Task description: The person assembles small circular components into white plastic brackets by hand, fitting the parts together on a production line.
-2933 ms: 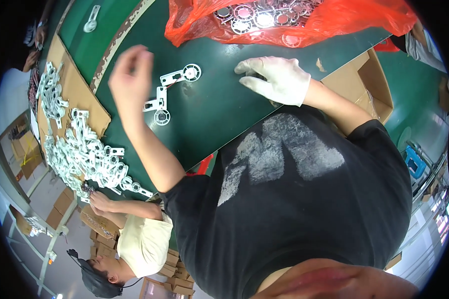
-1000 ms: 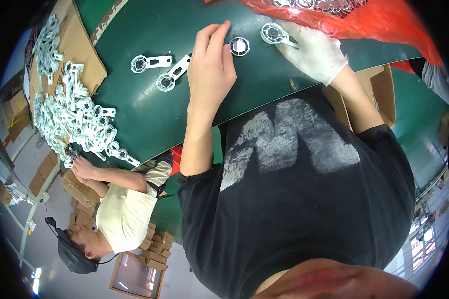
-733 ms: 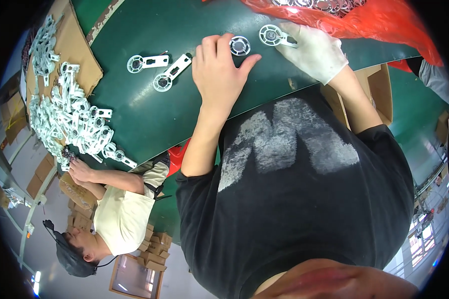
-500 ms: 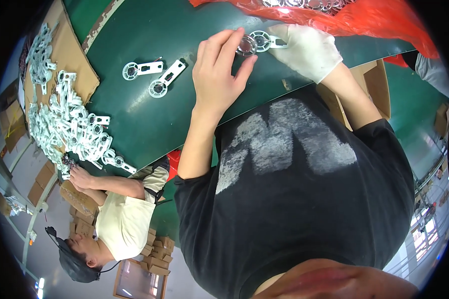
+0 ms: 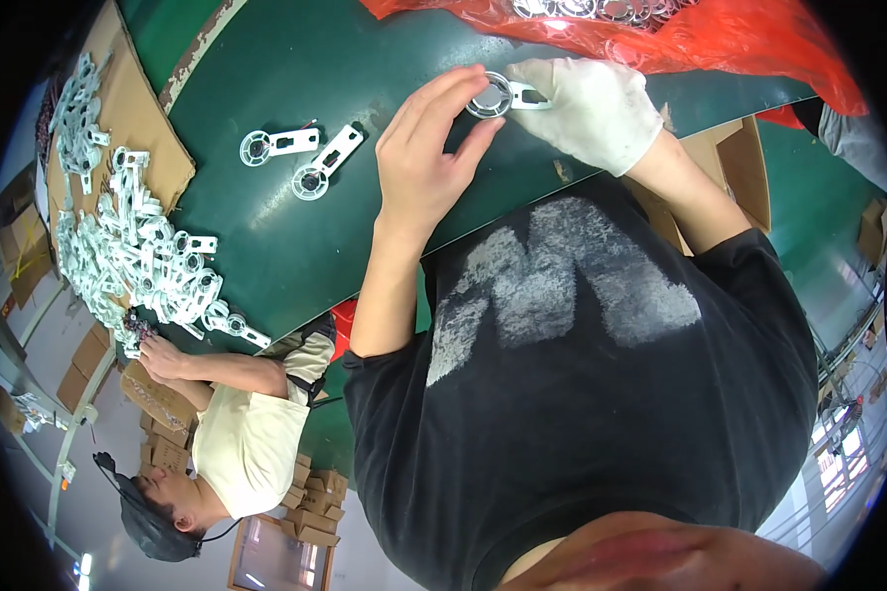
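- The left hand (image 5: 426, 158), bare, had its fingers curled around the round end of a white metal ring part (image 5: 490, 96), pinching its rim between thumb and fingertips.
- The right hand (image 5: 589, 110), in a white glove, was closed on the flat tab end of that same ring part, so both hands held it together.
- The ring part sat just above the green tabletop (image 5: 266, 59), near its far edge and close beside a red plastic bag (image 5: 719, 39).
- The red plastic bag lay along the far side of the tabletop, with more round white parts showing inside it at the top.
- Two finished white parts (image 5: 306, 163), each a ring with a long flat tab, lay on the tabletop well to the left of the hands, just beside each other.
- A heap of similar white parts (image 5: 138, 256) spread over a sheet of brown cardboard (image 5: 138, 128) at the left end of the tabletop.
- A co-worker's hand (image 5: 158, 355) reached into the near edge of that heap; that person wore a pale shirt.
- An open cardboard box (image 5: 739, 167) stood beyond the right forearm, beside the tabletop.
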A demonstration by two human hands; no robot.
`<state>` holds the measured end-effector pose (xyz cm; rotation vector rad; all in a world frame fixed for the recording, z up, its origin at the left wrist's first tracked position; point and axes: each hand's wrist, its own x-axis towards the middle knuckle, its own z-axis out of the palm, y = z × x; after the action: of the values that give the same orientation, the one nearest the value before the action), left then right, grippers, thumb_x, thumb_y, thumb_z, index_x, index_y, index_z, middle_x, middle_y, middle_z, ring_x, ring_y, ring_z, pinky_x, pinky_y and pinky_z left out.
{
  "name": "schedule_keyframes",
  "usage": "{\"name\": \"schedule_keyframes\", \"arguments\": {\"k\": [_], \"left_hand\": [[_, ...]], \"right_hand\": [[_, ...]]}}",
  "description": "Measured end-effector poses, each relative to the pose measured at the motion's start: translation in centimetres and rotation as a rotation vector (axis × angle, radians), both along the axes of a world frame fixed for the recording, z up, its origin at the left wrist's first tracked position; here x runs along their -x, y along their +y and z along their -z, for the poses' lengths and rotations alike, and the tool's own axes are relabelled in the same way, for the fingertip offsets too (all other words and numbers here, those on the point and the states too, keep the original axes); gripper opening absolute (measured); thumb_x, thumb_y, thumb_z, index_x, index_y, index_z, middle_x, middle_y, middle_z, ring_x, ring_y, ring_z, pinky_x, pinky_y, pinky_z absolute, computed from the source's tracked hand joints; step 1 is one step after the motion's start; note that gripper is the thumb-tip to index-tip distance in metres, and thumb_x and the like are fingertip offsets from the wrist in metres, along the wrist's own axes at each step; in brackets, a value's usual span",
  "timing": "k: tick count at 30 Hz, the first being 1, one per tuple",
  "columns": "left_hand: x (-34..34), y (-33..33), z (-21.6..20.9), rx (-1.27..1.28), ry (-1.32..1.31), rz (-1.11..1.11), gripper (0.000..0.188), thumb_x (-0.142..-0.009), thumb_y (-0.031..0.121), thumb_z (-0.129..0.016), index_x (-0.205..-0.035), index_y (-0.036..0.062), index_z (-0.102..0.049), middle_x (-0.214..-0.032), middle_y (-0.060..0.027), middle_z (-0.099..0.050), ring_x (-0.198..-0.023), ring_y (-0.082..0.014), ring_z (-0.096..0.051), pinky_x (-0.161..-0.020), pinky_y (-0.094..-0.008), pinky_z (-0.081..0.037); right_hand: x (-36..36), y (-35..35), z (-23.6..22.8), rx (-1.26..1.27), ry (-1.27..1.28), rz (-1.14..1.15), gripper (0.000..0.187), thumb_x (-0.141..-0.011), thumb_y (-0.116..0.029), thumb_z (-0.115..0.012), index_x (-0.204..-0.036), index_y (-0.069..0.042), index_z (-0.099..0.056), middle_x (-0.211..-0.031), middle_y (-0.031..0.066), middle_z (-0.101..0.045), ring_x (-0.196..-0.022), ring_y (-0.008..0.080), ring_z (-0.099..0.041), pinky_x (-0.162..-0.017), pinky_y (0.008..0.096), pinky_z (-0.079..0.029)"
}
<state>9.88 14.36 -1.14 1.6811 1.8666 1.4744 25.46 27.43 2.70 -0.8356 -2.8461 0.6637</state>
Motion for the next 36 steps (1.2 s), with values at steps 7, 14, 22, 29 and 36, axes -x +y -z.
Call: {"name": "schedule_keyframes", "arguments": {"k": [7, 14, 22, 29, 36], "left_hand": [[0.4, 0.0, 0.1, -0.178, 0.072, 0.025, 0.041, -0.069, -0.003, -0.083, -0.106, 0.0019, -0.068, -0.115, -0.0116, -0.073, -0.103, -0.0293, -0.073, -0.084, -0.0343, -0.061], [0.8, 0.5, -1.1, -0.223, 0.183, 0.189, 0.050, -0.070, -0.009, -0.078, -0.118, -0.0006, -0.065, -0.119, -0.0156, -0.072, -0.112, -0.0340, -0.070, -0.090, -0.0375, -0.060], [-0.2, 0.0, -1.7, 0.060, -0.572, 0.187, 0.036, -0.085, 0.007, -0.079, -0.119, -0.0003, -0.070, -0.120, -0.0141, -0.072, -0.110, -0.0218, -0.070, -0.092, -0.0312, -0.056], [1.1, 1.5, -2.9, 0.160, -0.515, 0.225, 0.024, -0.084, 0.006, -0.079, -0.107, 0.0011, -0.073, -0.109, -0.0104, -0.076, -0.099, -0.0204, -0.072, -0.087, -0.0301, -0.056], [13.6, 5.4, -5.5, 0.597, -0.378, 0.308, 0.017, -0.096, 0.013, -0.069, -0.109, 0.0027, -0.073, -0.101, -0.0026, -0.071, -0.092, -0.0114, -0.065, -0.082, -0.0256, -0.052]], "right_hand": [[0.2, 1.1, -0.7, 0.541, 0.014, -0.001, 0.029, -0.096, -0.035, -0.063, -0.104, -0.008, -0.068, -0.066, 0.0071, -0.064, -0.060, 0.0162, -0.068, -0.053, 0.0346, -0.053], [0.6, 1.0, -0.4, 0.901, 0.032, -0.107, 0.042, -0.098, -0.046, -0.061, -0.106, -0.006, -0.069, -0.066, 0.0032, -0.060, -0.055, 0.0113, -0.061, -0.051, 0.0281, -0.049], [0.3, -0.5, 0.3, 0.393, 0.156, -0.160, 0.039, -0.096, -0.049, -0.060, -0.113, -0.016, -0.072, -0.081, 0.0164, -0.071, -0.073, 0.0376, -0.070, -0.062, 0.0446, -0.055], [0.4, -0.9, 1.0, 0.312, 0.028, -0.130, 0.041, -0.096, -0.051, -0.058, -0.111, -0.014, -0.069, -0.084, 0.0158, -0.072, -0.080, 0.0383, -0.071, -0.068, 0.0483, -0.057], [0.4, 0.4, 0.5, 0.521, 0.106, 0.014, 0.051, -0.095, -0.042, -0.062, -0.128, -0.003, -0.058, -0.105, 0.0172, -0.071, -0.103, 0.0336, -0.069, -0.089, 0.0430, -0.053]]}}
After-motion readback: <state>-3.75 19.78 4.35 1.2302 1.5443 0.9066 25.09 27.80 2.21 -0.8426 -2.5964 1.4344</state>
